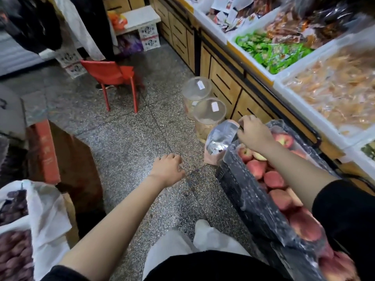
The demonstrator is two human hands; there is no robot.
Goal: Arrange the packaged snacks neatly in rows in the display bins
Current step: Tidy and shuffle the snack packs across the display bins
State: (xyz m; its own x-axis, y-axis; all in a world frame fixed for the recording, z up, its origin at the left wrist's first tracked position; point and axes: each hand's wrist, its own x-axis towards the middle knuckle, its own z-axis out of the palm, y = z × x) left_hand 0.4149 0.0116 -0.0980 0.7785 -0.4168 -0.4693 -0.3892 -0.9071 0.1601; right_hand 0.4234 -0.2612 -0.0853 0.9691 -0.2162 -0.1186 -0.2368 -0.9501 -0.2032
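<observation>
Head view: snacks (280,53) in bins (251,60)

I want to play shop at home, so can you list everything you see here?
display bins: several, white, counter on right
green packets: many, green, one bin
orange packets: many, orange, next bin
pouch: one, silver-pink, beside crate
jars: two, clear, floor by counter
chair: one, red, floor further off
fruit: many, red, black crate
bag: one, white, lower left
left hand: one, bare, open above floor
right hand: one, bare, gripping pouch top
</observation>
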